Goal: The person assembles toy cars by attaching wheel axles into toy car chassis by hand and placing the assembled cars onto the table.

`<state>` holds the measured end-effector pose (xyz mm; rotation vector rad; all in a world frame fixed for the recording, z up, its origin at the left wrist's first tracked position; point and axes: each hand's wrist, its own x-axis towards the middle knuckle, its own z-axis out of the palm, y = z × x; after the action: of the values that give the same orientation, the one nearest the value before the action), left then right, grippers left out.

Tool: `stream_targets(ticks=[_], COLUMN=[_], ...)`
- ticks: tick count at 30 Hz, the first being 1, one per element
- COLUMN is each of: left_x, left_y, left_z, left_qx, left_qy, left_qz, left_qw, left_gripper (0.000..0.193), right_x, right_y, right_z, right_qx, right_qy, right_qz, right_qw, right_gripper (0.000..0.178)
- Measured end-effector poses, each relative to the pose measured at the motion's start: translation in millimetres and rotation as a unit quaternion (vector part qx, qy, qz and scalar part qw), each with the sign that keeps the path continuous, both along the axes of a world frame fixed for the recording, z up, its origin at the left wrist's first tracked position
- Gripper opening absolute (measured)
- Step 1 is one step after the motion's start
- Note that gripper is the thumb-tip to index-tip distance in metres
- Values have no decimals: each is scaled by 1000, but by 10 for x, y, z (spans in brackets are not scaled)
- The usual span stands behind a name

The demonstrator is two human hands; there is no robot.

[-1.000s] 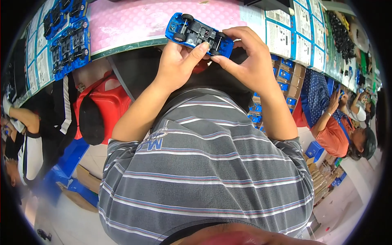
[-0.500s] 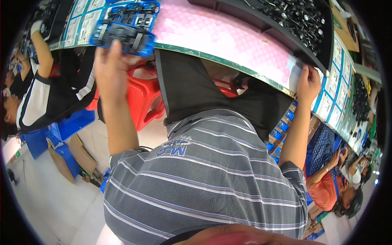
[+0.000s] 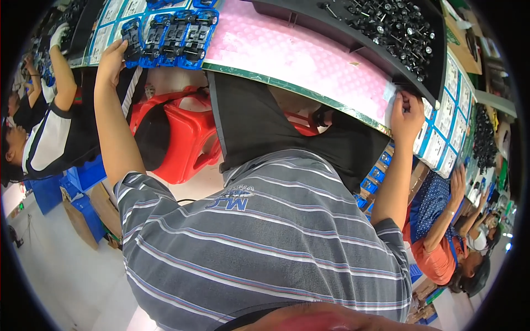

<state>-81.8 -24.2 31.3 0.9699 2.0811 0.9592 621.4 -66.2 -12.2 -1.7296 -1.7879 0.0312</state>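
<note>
Several blue toy car chassis with black undersides, such as the rightmost one (image 3: 197,36), lie side by side along the table's front edge at the left. My left hand (image 3: 112,62) grips the left edge of the leftmost toy car chassis (image 3: 132,43), which sits slightly slanted at the end of that row. At the right end of the pink mat (image 3: 298,52), my right hand (image 3: 408,115) rests by the table edge with its fingers curled. Whatever lies between those fingers, if anything, is hidden.
A black tray (image 3: 353,41) of small black parts with shiny round ends (image 3: 403,33) stands at the back right. Printed white sheets with blue borders (image 3: 441,138) lie beyond my right hand. A red stool (image 3: 187,135) stands below the table; co-workers sit on both sides.
My left hand has moved left with a toy car chassis, from over the row to its left end. My right hand has shifted slightly left and down, its fingers still curled.
</note>
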Motion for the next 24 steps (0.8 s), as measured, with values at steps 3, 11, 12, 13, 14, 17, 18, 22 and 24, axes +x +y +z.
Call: stream_targets(ticks=[3, 11, 12, 13, 14, 17, 18, 22, 24], left_x=[-158, -159, 20, 391, 847, 1904, 2194, 3141, 3437], left_y=[108, 27, -6, -57, -136, -308, -329, -206, -250], left_z=[-193, -252, -158, -35, 138, 215, 173, -172, -307], left_qx=[10, 91, 143, 194, 204, 214, 236, 232, 254], left_qy=[-11, 435, 497, 479, 449, 352, 319, 209, 186], left_qz=[-54, -102, -96, -83, -74, -152, -195, -338, -326], left_qw=[998, 890, 851, 852, 867, 898, 897, 888, 891], left_gripper=[38, 41, 40, 38, 35, 30, 28, 18, 14], right_x=[-3, 31, 32, 36, 52, 99, 124, 85, -122], right_y=[9, -21, -38, -78, -84, 17, 95, 685, 961], right_z=[27, 88, 84, 157, 261, 642, 814, 1303, 1203], right_qx=[-7, 28, 78, 105, 134, 205, 189, -55, -83], right_qy=[20, 51, 90, 104, 120, 141, 99, -56, -141], right_qz=[0, 2, -5, -14, -17, -22, 2, -22, -14], right_qw=[1000, 998, 993, 989, 984, 968, 977, 997, 987], right_gripper=[13, 11, 9, 8, 7, 9, 16, 27, 21])
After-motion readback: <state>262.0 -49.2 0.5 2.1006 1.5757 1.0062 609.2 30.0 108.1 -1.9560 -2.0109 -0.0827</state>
